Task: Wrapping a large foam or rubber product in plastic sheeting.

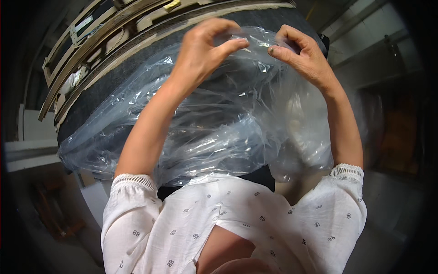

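Observation:
A large crumpled piece of clear plastic film (214,114) spreads over a dark table in front of me. My left hand (205,48) is at the film's far edge, fingers curled over it and thumb pointing right. My right hand (303,52) grips the same edge a short way to the right, its fingers bent round and the thumb pointing left. Between the two hands a stretch of the film is raised. Part of the film hangs off the table's right side. The fingertips of both hands are partly hidden by folds and glare.
The dark tabletop (118,75) shows beyond the film. Along its far left side runs a wooden slatted rack (91,45) with a small yellow item (172,5) on it. A brown boxy shape (399,128) stands at the right, dim and blurred.

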`<state>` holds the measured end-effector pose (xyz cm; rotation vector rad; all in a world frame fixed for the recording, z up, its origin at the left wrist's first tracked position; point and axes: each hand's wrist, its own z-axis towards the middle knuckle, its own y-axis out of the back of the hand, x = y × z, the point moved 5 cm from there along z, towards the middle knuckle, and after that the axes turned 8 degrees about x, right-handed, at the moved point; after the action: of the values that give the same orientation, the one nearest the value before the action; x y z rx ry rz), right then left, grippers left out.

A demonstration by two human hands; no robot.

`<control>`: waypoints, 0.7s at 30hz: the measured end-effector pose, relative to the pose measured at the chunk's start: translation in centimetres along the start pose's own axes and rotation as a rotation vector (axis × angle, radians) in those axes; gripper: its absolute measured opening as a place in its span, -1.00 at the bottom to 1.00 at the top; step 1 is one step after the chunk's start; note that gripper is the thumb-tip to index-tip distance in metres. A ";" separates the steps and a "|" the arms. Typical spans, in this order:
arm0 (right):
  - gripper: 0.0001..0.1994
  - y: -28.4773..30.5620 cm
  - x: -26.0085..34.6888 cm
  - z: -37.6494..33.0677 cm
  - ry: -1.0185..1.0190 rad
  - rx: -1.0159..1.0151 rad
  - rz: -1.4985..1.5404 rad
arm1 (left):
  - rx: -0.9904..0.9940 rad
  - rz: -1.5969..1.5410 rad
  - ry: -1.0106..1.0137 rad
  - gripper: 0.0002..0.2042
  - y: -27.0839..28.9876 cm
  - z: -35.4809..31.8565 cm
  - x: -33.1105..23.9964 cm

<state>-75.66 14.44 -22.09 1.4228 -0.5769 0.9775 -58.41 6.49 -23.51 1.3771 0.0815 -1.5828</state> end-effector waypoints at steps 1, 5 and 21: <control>-0.74 0.9 -0.5 -1.1 -0.002 -0.038 -0.037 | 0.045 -0.176 0.086 -0.80 -1.4 0.4 1.5; -0.75 1.5 -10.9 -9.7 -0.387 0.288 -0.054 | -0.041 0.017 0.075 -0.84 0.9 -2.8 6.5; -0.64 30.5 -21.3 -19.9 -0.670 -0.785 -0.968 | -0.808 0.729 1.117 -0.69 46.6 -51.3 12.3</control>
<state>-116.21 25.58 -25.43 1.0496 -0.5525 -0.4955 11.89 6.84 -26.75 1.2275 0.7095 -0.0061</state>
